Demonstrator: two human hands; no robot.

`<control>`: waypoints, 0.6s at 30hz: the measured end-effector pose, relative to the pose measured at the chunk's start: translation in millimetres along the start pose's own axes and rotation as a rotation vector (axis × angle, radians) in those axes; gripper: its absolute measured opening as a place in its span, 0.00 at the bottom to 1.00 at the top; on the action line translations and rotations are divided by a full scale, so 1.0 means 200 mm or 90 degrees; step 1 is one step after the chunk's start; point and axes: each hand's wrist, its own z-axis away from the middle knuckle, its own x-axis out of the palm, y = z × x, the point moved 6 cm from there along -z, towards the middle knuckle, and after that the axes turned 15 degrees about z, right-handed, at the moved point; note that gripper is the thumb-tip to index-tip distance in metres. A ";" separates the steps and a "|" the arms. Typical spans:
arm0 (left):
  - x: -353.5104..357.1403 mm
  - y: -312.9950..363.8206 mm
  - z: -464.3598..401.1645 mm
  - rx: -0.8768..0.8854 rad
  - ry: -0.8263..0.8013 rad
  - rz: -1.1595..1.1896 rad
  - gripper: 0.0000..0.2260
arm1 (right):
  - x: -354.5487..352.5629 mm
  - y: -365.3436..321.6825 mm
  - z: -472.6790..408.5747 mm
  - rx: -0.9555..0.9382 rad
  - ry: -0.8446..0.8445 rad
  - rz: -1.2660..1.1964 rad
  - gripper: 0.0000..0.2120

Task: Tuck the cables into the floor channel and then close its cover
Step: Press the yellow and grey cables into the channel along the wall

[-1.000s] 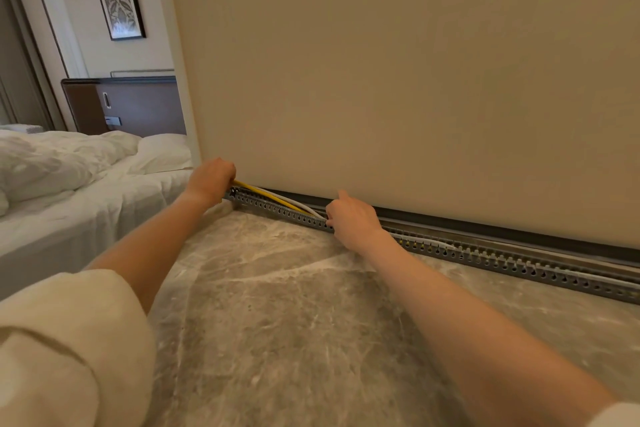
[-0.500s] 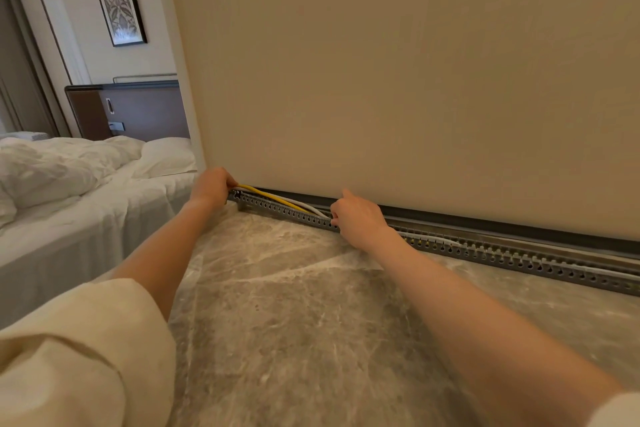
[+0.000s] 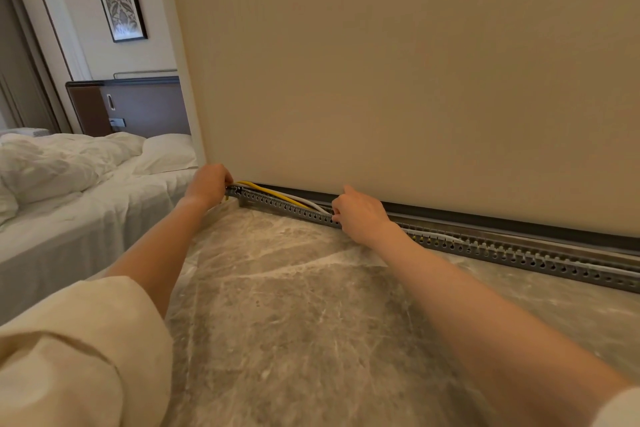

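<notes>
Cables [image 3: 277,196], one yellow and one pale grey, rise out of the floor channel [image 3: 485,248] between my two hands, arching a little above its slotted grey side wall. That channel runs along the foot of the beige wall [image 3: 415,80], on the marble floor [image 3: 294,305], from the wall's corner away to the right edge of view. Right of my right hand a pale cable lies down inside it. I cannot make out a cover.

My left hand [image 3: 207,184] is at the channel's left end, by the corner, fingers curled over where the cables start; its grip looks closed on them, though the fingertips are hidden behind the knuckles. My right hand [image 3: 360,215] sits on the channel further along, the fingers bent down over its edge where the cables dip back in, the forefinger raised and pointing towards the wall. Whether that grip actually pinches the cables or only presses on them I cannot tell.

Off to the left stands a bed [image 3: 69,184] with rumpled white linen, a dark headboard [image 3: 138,107] behind it and a framed picture [image 3: 121,9] above.
</notes>
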 end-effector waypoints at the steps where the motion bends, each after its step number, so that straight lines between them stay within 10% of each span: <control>1: 0.00 0.00 0.00 0.007 -0.009 -0.016 0.13 | 0.00 0.00 0.00 -0.001 0.000 0.001 0.08; 18: 0.02 0.00 -0.05 0.048 -0.130 -0.054 0.09 | 0.00 -0.01 0.00 -0.006 -0.001 0.009 0.09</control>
